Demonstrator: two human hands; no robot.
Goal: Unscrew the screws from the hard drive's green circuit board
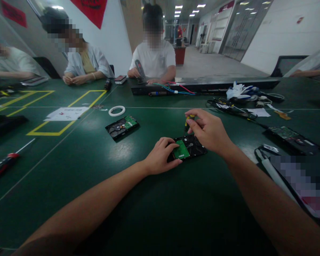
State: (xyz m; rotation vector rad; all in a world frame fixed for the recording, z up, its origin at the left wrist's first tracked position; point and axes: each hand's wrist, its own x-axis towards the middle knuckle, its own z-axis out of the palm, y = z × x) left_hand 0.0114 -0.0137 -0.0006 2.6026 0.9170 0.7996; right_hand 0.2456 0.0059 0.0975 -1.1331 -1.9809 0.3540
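A hard drive with a green circuit board (182,150) lies flat on the green table (117,209) in front of me. My left hand (162,155) grips its left end, the thumb along the near edge and the fingers over the board. In my right hand (209,131) is a small yellow and black screwdriver (188,124), pinched upright between thumb and fingers. Its shaft points down at the drive's far edge; whether the tip touches a screw is too small to tell. Another hard drive (122,127) rests to the left, beyond my left hand.
A white tape ring (116,111) and paper (66,113) lie at the left, with a red and black screwdriver (4,165) nearer. Cables (230,108), gloves (240,91) and a third drive (293,139) are at the right. Several people sit around, one behind a long black panel (208,86).
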